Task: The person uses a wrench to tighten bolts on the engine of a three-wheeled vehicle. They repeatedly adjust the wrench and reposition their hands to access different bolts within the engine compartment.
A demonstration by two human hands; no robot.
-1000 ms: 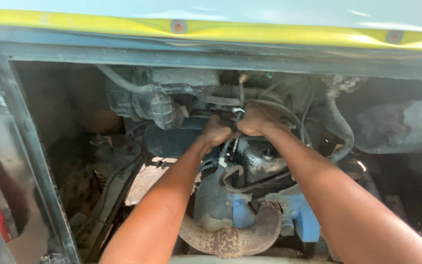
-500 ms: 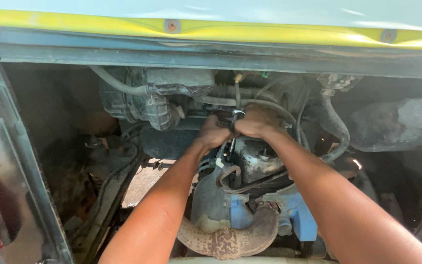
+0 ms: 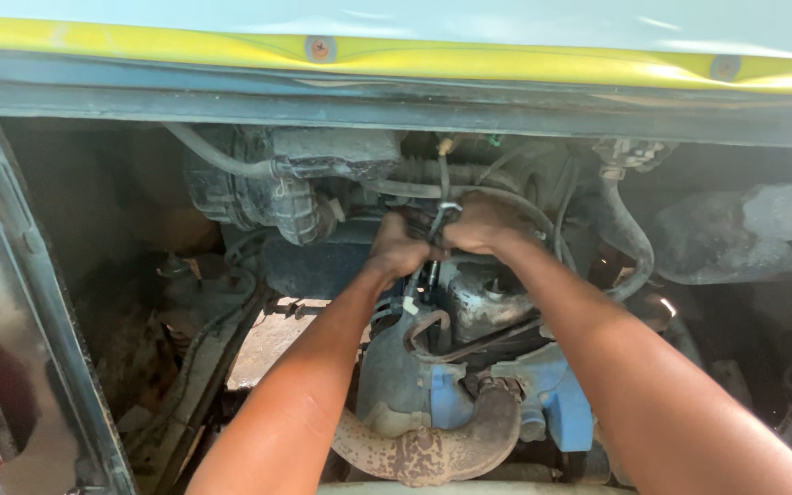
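two bare hands meet deep in an open engine bay, just behind the dusty grey engine casing (image 3: 478,298) that serves as the landmark here. the left hand (image 3: 399,246) is clenched, fingers curled tight around something at the casing's far left corner — what exactly it grips is hidden by the knuckles. the right hand (image 3: 480,223) is also closed, wrapped over the handle end of a metal wrench (image 3: 442,215), whose bright jaw end shows in the narrow gap between the two hands, just behind the casing and up against the black hoses (image 3: 524,197) that loop over it. nearer than the casing sit a blue bracket (image 3: 556,394) and a rusty curved exhaust pipe (image 3: 433,449); left of the casing a ribbed black air duct (image 3: 277,197) hangs, and above everything runs the yellow body edge (image 3: 414,60). as a judgement: the wrench could slip off its fastener if the bite is shallow, and the knuckles would then strike the casing or the hose clamps — the space is cramped. a dropped tool would fall past the casing into the gaps below, and a hard pull might snag or strain the hoses crowding the hands.
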